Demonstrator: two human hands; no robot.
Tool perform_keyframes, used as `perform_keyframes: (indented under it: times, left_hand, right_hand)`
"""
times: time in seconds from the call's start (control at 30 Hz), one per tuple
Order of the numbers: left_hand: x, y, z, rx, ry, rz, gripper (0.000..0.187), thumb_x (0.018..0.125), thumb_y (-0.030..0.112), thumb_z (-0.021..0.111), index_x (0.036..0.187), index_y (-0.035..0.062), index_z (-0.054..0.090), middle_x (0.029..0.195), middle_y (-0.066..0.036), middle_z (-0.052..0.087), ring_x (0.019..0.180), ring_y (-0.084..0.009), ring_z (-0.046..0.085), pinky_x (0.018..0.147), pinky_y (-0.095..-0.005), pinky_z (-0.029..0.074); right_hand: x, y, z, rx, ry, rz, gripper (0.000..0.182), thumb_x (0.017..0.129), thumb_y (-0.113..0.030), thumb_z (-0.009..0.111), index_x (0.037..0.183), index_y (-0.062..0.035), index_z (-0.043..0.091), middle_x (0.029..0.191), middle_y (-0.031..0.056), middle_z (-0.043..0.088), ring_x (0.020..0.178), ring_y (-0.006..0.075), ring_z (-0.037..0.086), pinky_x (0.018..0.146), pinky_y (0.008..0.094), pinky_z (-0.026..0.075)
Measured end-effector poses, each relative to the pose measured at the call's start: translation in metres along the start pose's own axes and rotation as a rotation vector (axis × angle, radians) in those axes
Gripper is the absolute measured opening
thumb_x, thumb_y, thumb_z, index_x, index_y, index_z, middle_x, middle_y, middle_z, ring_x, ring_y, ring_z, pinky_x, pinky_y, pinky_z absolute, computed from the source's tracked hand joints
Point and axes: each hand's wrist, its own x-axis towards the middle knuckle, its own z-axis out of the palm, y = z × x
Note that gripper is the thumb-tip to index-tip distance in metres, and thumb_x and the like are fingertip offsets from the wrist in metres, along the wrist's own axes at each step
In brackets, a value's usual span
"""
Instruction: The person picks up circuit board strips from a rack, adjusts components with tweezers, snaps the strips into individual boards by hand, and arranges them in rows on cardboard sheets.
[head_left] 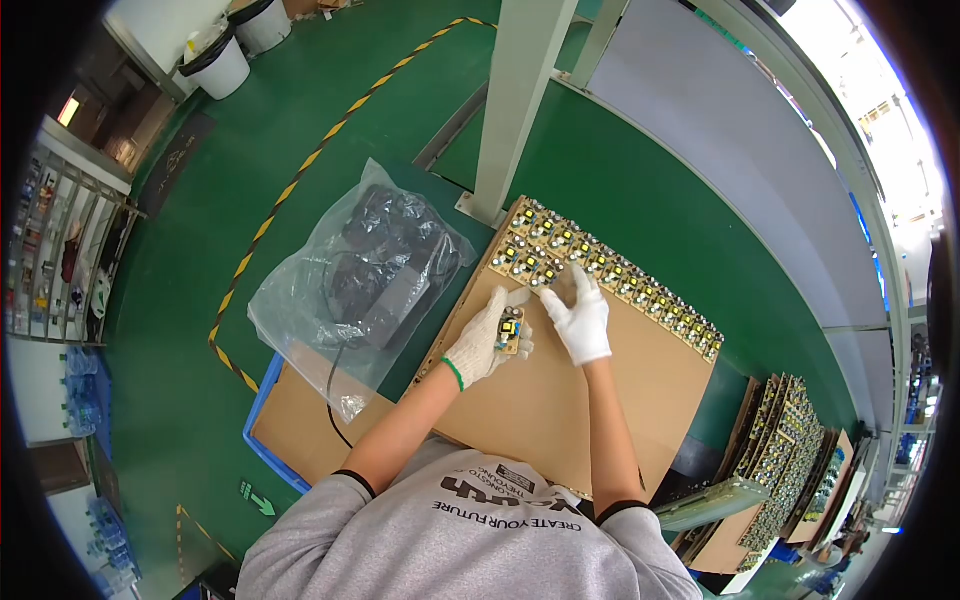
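My left hand (pixel 482 340), in a cream knitted glove with a green cuff, is closed around a small circuit board (pixel 511 331) with a yellow-topped part on it. A small pale strip (pixel 518 297) shows by that hand's fingertips; I cannot make out what it is. My right hand (pixel 582 318), in a white glove, has thumb and fingers apart, close to the rows of circuit boards (pixel 610 279). These boards stand side by side along the far edge of a brown cardboard sheet (pixel 560 400), with a shorter second row at the left.
A clear plastic bag (pixel 375 265) with dark contents lies left of the cardboard, above a blue crate (pixel 262 410). A grey post (pixel 510 120) rises just beyond the sheet. Stacked boards on cardboard (pixel 785 460) stand at the right. Striped tape (pixel 300 175) marks the green floor.
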Motion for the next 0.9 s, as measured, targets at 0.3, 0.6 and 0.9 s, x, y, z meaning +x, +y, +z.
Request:
perform_keyframes:
  times: [0.3,0.6,0.9]
  left_hand:
    - [0.014,-0.021,0.010,0.767,0.189,0.518,0.054,0.094,0.046,0.045,0.129,0.0048,0.047,0.114,-0.019,0.054,0.107,-0.0313,0.053,0.093,-0.0360,0.043]
    - [0.040,0.017,0.006,1.669,0.807,1.116,0.059,0.082,0.034,0.062,0.125,-0.0014,0.042,0.119,-0.019,0.050,0.118,-0.0381,0.041,0.097,-0.0459,0.036]
    - [0.045,0.015,0.004,1.851,0.763,1.049,0.056,0.083,0.037,0.060,0.123,0.0017,0.042,0.119,-0.016,0.050,0.117,-0.0342,0.041,0.097,-0.0463,0.035]
  right_hand:
    - [-0.036,-0.010,-0.029,-0.154,-0.322,-0.307,0.070,0.060,-0.039,0.082,0.113,-0.0005,0.056,0.094,0.0168,0.062,0.081,0.0296,0.060,0.076,0.0382,0.049]
    - [0.000,0.043,-0.015,-0.256,-0.067,-0.049,0.080,0.053,-0.037,0.087,0.118,-0.0014,0.056,0.087,0.0107,0.060,0.075,0.0226,0.059,0.069,0.0337,0.050]
    - [0.009,0.035,0.001,-0.131,-0.068,-0.007,0.085,0.053,-0.036,0.087,0.122,-0.0010,0.054,0.083,0.0095,0.060,0.070,0.0195,0.058,0.068,0.0314,0.050]
